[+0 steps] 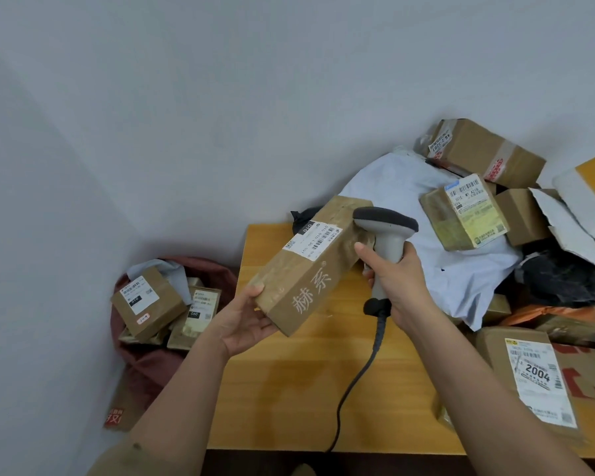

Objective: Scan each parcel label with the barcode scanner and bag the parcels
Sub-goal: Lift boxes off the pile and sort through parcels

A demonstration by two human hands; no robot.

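Nearest me, my right hand was wrapped around the grey handle of the barcode scanner, fingers curled tight on the grip, its dark cable trailing down over the wooden table. The scanner's head sat just beside the top face of the long brown parcel — whether it touched the cardboard I could not tell. My left hand held that parcel from beneath at its near end, palm up, thumb pressed on the upper edge and fingers cupped under it. The parcel was tilted above the table, its white label facing up.

At the right edge of the table lay a flat box with a label reading 2004. Behind it, a heap: a pale grey mailer bag, a taped box with a yellowed label resting on it, black plastic wrapping, and further back a larger brown carton.

To the left, down on the floor by the wall, stood a dark red sack with its mouth open. Inside I saw at least 2 labelled brown boxes and a grey pouch behind them.
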